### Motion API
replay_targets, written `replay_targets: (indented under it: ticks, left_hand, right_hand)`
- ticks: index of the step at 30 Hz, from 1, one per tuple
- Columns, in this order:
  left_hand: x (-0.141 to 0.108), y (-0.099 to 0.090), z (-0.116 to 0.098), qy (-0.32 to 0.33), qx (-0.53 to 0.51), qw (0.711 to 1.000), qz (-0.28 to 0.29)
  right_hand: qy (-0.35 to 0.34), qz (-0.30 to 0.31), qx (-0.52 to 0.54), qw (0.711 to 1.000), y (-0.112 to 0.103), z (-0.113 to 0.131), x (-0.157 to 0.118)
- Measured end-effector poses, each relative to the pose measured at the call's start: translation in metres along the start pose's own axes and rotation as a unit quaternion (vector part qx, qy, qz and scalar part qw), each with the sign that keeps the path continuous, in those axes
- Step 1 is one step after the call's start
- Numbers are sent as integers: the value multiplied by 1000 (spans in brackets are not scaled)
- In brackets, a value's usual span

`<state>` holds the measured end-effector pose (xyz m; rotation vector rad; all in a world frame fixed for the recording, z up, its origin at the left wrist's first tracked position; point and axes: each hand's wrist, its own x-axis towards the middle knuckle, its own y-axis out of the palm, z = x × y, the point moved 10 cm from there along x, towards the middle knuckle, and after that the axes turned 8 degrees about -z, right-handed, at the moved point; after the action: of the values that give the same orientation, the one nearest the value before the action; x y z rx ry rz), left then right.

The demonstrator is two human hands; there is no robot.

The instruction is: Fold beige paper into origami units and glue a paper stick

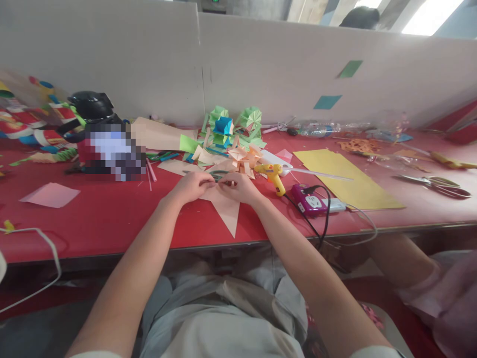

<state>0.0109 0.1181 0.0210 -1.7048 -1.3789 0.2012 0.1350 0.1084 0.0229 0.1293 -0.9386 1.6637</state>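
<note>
My left hand (194, 187) and my right hand (238, 187) are close together over the red table, each with its fingers pinched. Between and below them lies a pale peach paper (228, 209) with a pointed end toward the table's front edge; both hands grip its upper part. Just beyond the fingers is a pair of scissors (219, 174), partly hidden. Folded peach paper pieces (244, 155) are heaped behind my right hand. A yellow glue gun (274, 175) with a clear glue stick lies to the right of them.
A purple power strip (311, 200) with cables sits right of my forearm. Yellow sheets (350, 181) and more scissors (439, 185) lie farther right. Green and blue folded paper (223, 130) stands at the back. A pink sheet (51, 195) is at left; another person's arm (404, 263) is at right.
</note>
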Motion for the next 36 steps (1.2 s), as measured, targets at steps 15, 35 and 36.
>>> replay_targets:
  ticks: [15,35,36]
  left_hand:
    - [-1,-55,25,-24,51,989,-133]
    - [-6,-66,55,-147,-303,913,-228]
    - [-5,-61,49,-143,-305,920,-201]
  right_hand:
    - [40,-65,-9,997,-23,-15,1]
    - [141,-110,194,965,-24,-16,-1]
    - [148,-108,222,958,-22,-15,-1]
